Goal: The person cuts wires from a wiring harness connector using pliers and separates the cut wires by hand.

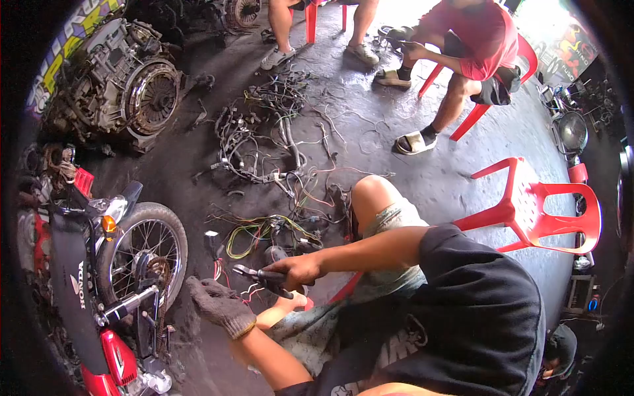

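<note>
My right hand [295, 272] is bare and closed around a pair of pliers [249, 272], silver jaws pointing left. Just below and left of the jaws, my left hand [221, 307], in a dark knitted glove, is closed on thin red and white wires [220, 269]. The wires come out on both sides of its thumb; the fingers hide the gripped part. Beyond my hands, a loose bundle of yellow and green wires [246, 239] lies on the floor. A larger tangled wiring harness [232, 148] with connectors and dark sleeving spreads farther away.
At left stand a motorcycle [86, 284] and, behind it, a greasy engine [112, 82] with a round clutch. A red plastic chair [522, 204] is at right. A seated person in a red shirt [485, 33] and another person's legs [282, 33] are at the back.
</note>
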Demonstrator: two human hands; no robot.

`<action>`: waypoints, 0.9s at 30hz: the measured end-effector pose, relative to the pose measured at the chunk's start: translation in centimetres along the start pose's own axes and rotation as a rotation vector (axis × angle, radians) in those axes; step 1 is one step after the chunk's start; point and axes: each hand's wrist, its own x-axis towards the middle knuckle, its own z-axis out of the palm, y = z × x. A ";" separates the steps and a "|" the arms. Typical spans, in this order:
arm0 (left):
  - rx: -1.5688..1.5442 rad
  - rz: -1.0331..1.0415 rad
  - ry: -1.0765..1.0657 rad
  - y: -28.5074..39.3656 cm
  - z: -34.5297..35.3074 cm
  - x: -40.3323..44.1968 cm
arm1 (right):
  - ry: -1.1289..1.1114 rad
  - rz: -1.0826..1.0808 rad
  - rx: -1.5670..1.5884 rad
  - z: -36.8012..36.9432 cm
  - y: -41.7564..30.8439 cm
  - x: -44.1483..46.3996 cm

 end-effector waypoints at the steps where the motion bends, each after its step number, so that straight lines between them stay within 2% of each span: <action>1: -0.003 0.009 0.012 0.1 0.1 -0.1 | 0.034 0.021 -0.021 -0.1 -0.2 -0.4; 5: -0.054 0.105 -0.005 -0.9 0.5 0.2 | 0.061 0.000 -0.069 -1.0 -0.6 -1.2; 6: -0.022 0.092 -0.083 -0.9 0.5 -0.1 | 0.109 -0.114 -0.084 -1.9 2.0 0.4; 7: 0.011 0.080 -0.160 -1.1 0.6 -0.4 | 0.108 -0.115 -0.083 -1.9 1.6 -0.3; 9: 0.027 0.125 -0.157 -1.6 1.5 -0.7 | 0.152 -0.009 -0.124 -1.4 -0.8 -2.7; 11: 0.042 0.169 -0.154 -2.3 2.3 -0.8 | 0.154 -0.011 -0.118 -1.5 -0.9 -3.4; 13: 0.081 0.236 -0.153 -2.9 3.3 -0.9 | 0.121 -0.102 -0.110 -2.2 -0.2 -3.4; 18: 0.077 0.034 -0.283 -5.0 4.0 -0.3 | 0.117 -0.115 -0.100 -1.9 -1.1 -5.7; 23: 0.154 0.091 -0.427 -3.4 6.5 -5.2 | 0.094 -0.153 -0.045 -2.5 -0.1 -5.9; 26: 0.128 0.095 -0.462 -4.6 6.7 -4.3 | 0.175 -0.152 -0.102 -2.8 0.3 -6.2; 27: 0.309 0.369 -0.465 -6.8 6.0 -1.5 | 0.191 -0.147 -0.113 -2.9 0.5 -6.2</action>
